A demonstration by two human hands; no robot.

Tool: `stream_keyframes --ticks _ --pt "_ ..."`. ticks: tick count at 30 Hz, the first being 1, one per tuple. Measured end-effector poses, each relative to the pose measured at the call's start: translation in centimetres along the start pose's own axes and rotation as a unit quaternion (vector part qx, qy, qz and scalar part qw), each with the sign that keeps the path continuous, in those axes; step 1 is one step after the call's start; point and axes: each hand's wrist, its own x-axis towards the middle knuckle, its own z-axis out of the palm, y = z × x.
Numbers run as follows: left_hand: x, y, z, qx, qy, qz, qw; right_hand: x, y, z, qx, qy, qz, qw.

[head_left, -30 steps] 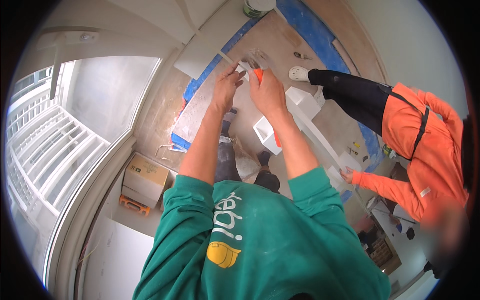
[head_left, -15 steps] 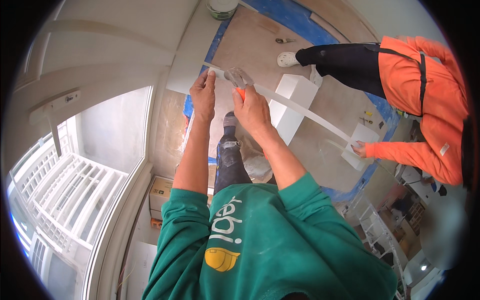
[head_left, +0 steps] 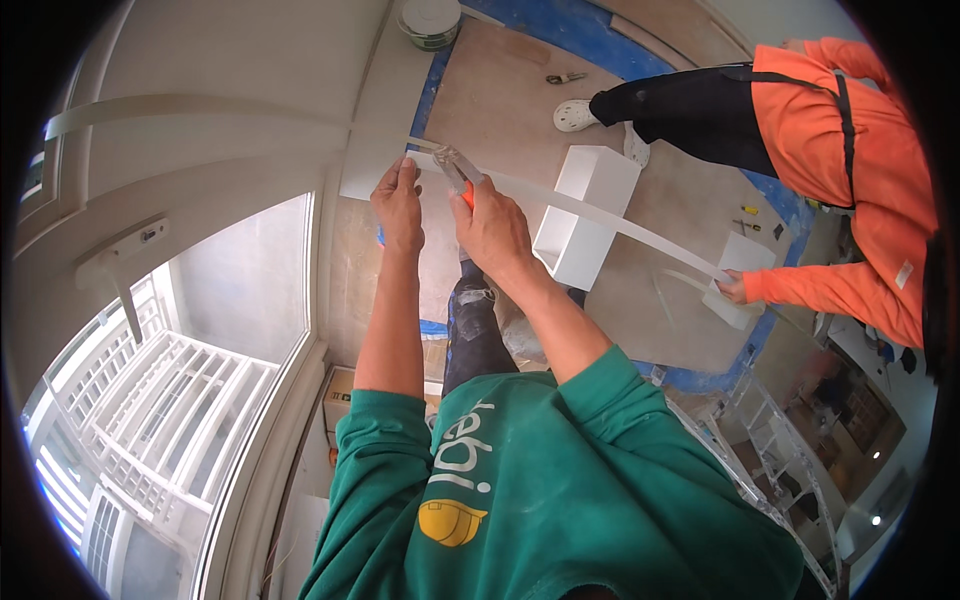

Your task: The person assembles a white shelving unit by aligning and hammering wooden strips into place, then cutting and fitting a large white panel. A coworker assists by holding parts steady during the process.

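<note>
A long white strip point(head_left: 640, 233) slants across the view from my hands to the co-worker at the right. My left hand point(head_left: 400, 208) is closed, pinching the strip's near end between thumb and fingers. Close beside it, my right hand point(head_left: 494, 225) is wrapped round an orange-handled metal hand tool point(head_left: 455, 168). Its metal head lies at the strip, near my left fingertips; its exact kind is unclear. At the far end, the hand point(head_left: 734, 288) of a co-worker in an orange top holds the strip.
Below the strip on the floor stands a white open box point(head_left: 578, 253). Blue sheeting point(head_left: 640, 55) edges the floor covering. A lidded bucket point(head_left: 430, 22) stands at the far left, a window point(head_left: 245, 270) at my left, and a ladder point(head_left: 775, 450) at the lower right. Small tools point(head_left: 567, 78) lie about.
My view has shifted slightly. The tool's head has tilted and now sits nearer my left fingers. The co-worker's hand and the strip's far end appear a little farther right.
</note>
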Motion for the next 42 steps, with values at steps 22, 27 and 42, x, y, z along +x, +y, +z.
stream_keyframes --ticks 22,27,42 --pt "-0.1 4.8 3.3 0.647 -0.168 0.361 0.651 -3.4 6.9 -4.2 0.004 0.049 0.093 0.994" --pt "0.0 6.3 4.5 0.658 -0.283 0.377 0.587 -4.8 8.8 -4.7 0.017 0.086 0.092 0.992" --pt "-2.3 1.0 10.5 0.555 -0.38 0.338 0.659 -8.8 14.8 -8.8 0.001 0.13 0.135 0.982"
